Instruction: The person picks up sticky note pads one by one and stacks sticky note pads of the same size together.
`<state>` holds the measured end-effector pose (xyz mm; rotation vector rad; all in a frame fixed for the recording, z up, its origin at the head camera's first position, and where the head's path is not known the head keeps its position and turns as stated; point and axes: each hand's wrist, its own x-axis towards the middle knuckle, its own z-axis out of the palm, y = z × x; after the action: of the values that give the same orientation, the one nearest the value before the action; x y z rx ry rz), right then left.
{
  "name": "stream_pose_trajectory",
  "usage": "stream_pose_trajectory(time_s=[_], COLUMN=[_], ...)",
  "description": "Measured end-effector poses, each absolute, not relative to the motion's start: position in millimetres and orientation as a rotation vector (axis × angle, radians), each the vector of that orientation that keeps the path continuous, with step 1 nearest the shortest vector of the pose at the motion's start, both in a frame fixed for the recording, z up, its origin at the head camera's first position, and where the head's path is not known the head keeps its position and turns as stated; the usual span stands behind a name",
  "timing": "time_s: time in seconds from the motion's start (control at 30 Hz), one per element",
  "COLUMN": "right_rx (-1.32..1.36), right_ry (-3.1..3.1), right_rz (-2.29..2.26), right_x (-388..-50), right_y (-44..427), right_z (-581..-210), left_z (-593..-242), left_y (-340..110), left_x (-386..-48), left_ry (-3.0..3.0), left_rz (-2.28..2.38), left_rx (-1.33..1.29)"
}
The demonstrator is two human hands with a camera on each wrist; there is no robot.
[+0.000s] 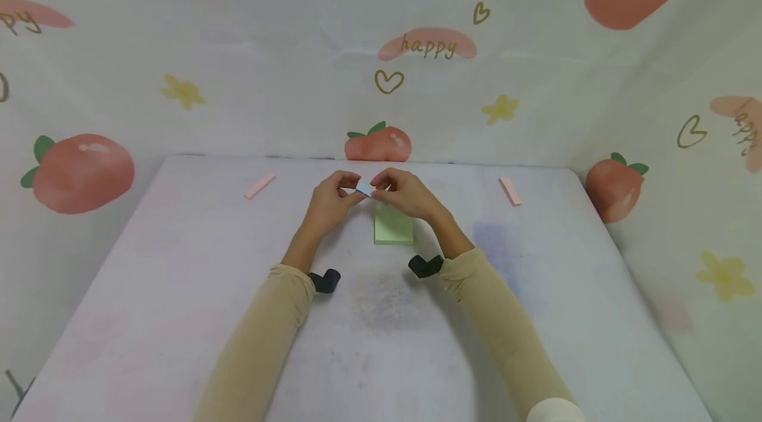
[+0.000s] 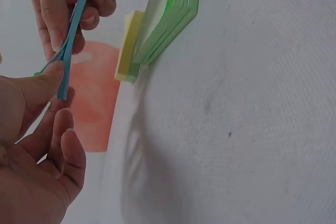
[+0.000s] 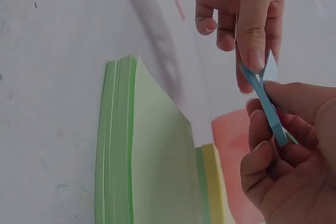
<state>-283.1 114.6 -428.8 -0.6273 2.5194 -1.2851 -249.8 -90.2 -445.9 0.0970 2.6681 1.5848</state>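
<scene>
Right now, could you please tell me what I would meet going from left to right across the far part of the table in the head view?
Pink strip, left grip, blue paper, right grip, second pink strip.

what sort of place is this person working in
Perhaps a makeshift indoor craft spot: a pale table, a fruit-printed backdrop behind it and at both sides, and a green paper pad on the tabletop.
</scene>
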Motion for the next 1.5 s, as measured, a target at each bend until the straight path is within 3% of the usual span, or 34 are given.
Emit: stream_pose_trajectory(time_s=[0.83, 1.5], right_rx=[-0.362, -0.387], right_ry=[2.352, 2.356], right_rz=[-1.653, -1.601], right_x=[-282.4, -282.8], right_y=[114.3, 129.9], right_z=[-433.1, -435.4], left_z=[-447.8, -449.1], left_y=[-72.7, -79.7], left_x=[-240.1, -245.8], left_ry=[2.735, 2.745], left_rz=[1.353, 1.443], left_rx=[0.136, 0.225])
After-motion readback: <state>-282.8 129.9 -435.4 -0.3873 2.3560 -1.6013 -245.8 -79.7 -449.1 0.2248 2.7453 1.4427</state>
